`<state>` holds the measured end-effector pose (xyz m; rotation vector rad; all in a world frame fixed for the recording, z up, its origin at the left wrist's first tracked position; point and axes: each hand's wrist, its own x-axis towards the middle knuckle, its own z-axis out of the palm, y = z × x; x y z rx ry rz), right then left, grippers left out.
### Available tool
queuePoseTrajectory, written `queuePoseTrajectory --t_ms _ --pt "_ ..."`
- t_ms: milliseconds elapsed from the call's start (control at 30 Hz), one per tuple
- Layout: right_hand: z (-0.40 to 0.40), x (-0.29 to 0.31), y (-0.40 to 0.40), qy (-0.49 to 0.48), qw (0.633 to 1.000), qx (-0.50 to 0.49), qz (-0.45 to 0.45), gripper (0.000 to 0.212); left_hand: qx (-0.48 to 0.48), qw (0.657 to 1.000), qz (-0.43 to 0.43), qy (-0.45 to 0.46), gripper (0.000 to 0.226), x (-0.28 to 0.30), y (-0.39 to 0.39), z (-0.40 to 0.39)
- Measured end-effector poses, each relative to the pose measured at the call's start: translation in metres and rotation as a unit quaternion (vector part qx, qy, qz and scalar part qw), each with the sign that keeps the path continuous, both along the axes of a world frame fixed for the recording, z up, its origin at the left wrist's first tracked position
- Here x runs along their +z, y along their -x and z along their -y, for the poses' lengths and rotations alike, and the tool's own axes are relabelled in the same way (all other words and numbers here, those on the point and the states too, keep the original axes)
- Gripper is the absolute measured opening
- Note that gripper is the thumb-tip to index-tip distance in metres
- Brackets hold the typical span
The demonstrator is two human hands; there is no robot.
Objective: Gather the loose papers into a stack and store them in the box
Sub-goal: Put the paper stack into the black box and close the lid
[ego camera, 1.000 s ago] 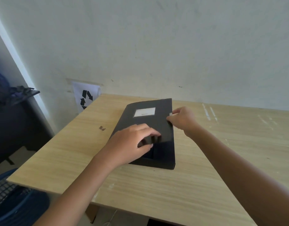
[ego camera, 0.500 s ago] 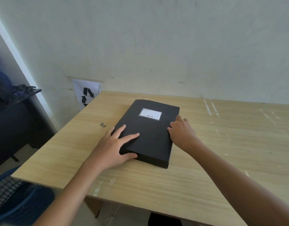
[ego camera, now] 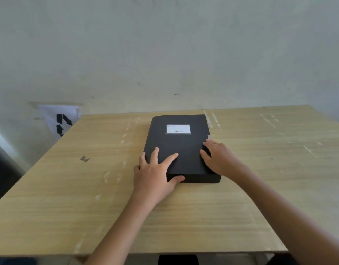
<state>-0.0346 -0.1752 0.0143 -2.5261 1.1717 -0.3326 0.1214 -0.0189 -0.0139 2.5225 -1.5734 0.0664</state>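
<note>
A flat black file box lies closed on the wooden table, with a white label on its lid. My left hand lies on the box's near left corner, fingers spread flat on the lid and thumb against the front wall. My right hand rests on the box's right edge, its fingertips on the lid. No loose papers are in view.
A white sheet with a black recycling symbol hangs on the wall beyond the table's far left corner. The pale wall runs along the table's far edge. Something dark sits below the near edge.
The lid has been pressed flat. The box has turned from slanted to square with me, both hands riding with it. My left hand slid to the near left corner.
</note>
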Motion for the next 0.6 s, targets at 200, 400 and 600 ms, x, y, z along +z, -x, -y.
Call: queuePoseTrajectory --t_ms 200,400,600 --pt "0.019 0.001 0.051 -0.053 0.997 0.049 0.003 0.082 -0.006 1.0 -0.007 -0.002 0.076 0.0 0.041 0.066" --pt "0.064 -0.018 0.053 0.129 0.984 0.052 -0.112 0.08 -0.004 1.0 -0.02 -0.024 0.076 0.004 0.05 0.126" --pt "0.099 -0.025 0.036 0.149 0.977 0.033 -0.149 0.077 0.012 0.999 -0.029 -0.039 0.074 0.011 0.045 0.161"
